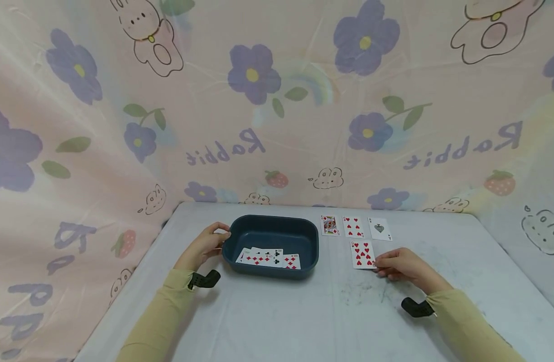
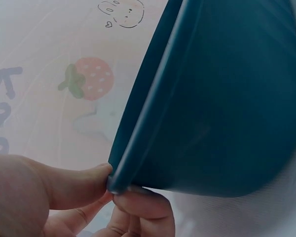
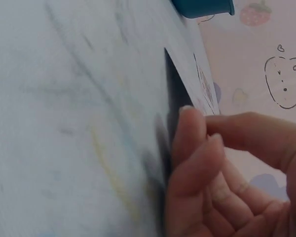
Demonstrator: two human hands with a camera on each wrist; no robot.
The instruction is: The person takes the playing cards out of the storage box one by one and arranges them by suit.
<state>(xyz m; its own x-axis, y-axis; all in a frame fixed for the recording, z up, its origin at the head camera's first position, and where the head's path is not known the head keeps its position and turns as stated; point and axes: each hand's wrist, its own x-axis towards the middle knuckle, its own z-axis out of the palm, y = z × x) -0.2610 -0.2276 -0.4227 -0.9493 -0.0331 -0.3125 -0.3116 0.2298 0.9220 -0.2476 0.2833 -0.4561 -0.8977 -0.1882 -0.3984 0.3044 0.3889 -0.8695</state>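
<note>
My left hand [image 1: 203, 246] pinches the left rim of a dark blue-green plastic tub [image 1: 277, 273], thumb on the inner side and fingers under the lip in the left wrist view. Several playing cards [image 1: 263, 259] lie face up inside the tub, overlapping. Between thumb and fingers, my right hand [image 1: 403, 266] pinches the right lower corner of a hearts playing card [image 1: 362, 254], right of the tub. Seen from the right wrist, this card [image 3: 180, 81] stands slightly raised off the tabletop at the held edge, with a dark gap or shadow beneath.
Behind the held card a row lies face up: a red face card [image 1: 330, 225], another hearts card [image 1: 353, 227] and an ace of spades [image 1: 379, 229]. A white cloth with grey smudges covers the table [image 1: 281, 322]. A patterned curtain [image 1: 304, 151] rises behind it.
</note>
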